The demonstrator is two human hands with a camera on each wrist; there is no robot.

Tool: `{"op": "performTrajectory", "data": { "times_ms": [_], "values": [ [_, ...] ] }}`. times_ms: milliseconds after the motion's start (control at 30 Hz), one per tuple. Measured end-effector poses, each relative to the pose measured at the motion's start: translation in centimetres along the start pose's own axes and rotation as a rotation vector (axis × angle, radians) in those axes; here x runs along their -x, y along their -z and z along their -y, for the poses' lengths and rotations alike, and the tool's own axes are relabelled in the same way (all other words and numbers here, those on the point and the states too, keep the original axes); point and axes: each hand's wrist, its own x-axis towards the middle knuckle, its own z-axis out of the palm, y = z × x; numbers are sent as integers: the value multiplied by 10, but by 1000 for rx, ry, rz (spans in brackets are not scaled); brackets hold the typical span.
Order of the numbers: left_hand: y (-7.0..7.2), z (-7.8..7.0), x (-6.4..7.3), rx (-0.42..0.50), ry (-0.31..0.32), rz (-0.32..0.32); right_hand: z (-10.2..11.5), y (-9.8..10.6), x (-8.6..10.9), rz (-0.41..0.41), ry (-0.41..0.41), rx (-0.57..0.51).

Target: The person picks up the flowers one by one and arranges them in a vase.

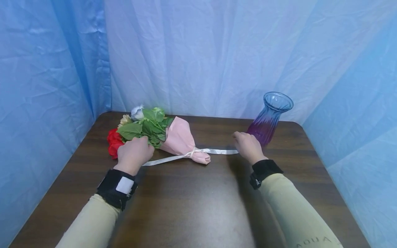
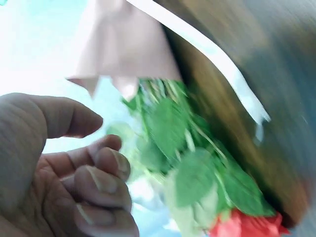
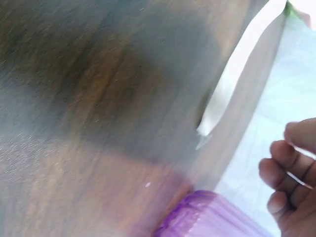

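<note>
A bouquet wrapped in pink paper (image 1: 180,136) lies on its side, flowers to the left, with a white ribbon (image 1: 167,159) tied round its narrow end. The ribbon's two tails spread left and right. My left hand (image 1: 135,154) hovers by the green leaves (image 1: 131,131) and a red flower (image 1: 114,144). In the left wrist view its fingers curl loosely, thumb apart, holding nothing. My right hand (image 1: 248,146) is between the right tail and a glass vase (image 1: 268,120). The right wrist view shows the ribbon (image 3: 232,74) ending free, clear of the loosely bent fingers (image 3: 274,173).
The vase, blue above and purple below, stands at the back right of the dark wooden table (image 1: 192,203). Light blue cloth (image 1: 198,58) hangs behind and along both sides. A white flower (image 1: 137,113) and a cream one (image 1: 124,121) show in the bouquet.
</note>
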Motion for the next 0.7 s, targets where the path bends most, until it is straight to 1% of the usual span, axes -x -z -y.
{"op": "performTrajectory", "data": {
  "times_ms": [133,267,367,467,600,700],
  "values": [
    [-4,-20,-1,15,-59,-66,11,0,-2,-8,67,-4],
    [-12,-38,-4,33,-111,-96,24,-2,-4,20,108,-9],
    [-17,-51,-5,54,-142,-91,33,-3,-5,46,135,-30],
    [-22,-60,-7,91,-158,-56,40,-5,-7,65,180,-48],
    [-33,-71,-8,133,-184,-28,47,-10,-7,89,282,-40],
    [-43,-78,-7,136,-207,-30,52,-15,-6,123,359,-26]
  ]
}}
